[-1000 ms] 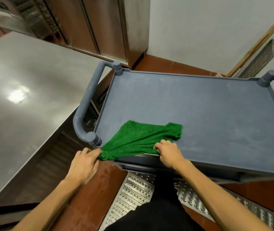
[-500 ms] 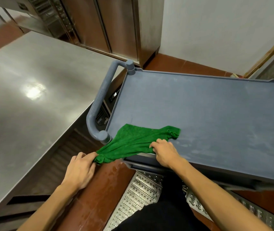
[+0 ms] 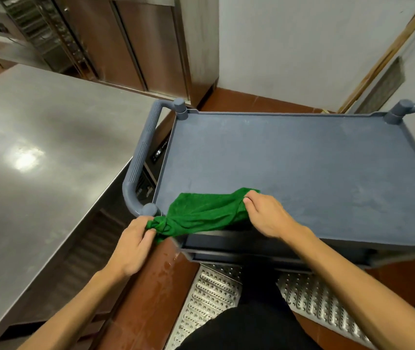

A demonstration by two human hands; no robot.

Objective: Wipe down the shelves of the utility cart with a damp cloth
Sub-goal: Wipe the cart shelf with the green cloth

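Observation:
A grey plastic utility cart stands in front of me, its top shelf (image 3: 302, 162) flat with a low raised rim. A green cloth (image 3: 201, 213) is stretched over the shelf's near-left corner, hanging past the near edge. My left hand (image 3: 135, 246) grips the bunched left end of the cloth just off the cart's corner post. My right hand (image 3: 264, 215) pinches the cloth's right end on the shelf surface. The lower shelves are mostly hidden under the top one.
A stainless steel table (image 3: 32, 173) runs close along the cart's left handle (image 3: 140, 160). Steel cabinet doors (image 3: 151, 41) and a white wall (image 3: 302, 46) stand behind. Perforated metal floor grating (image 3: 211, 304) lies at my feet on brown tiles.
My right hand moved farther onto the shelf and took hold of the cloth's right end. The left hand bunched its end tighter, so the cloth is drawn out between both hands.

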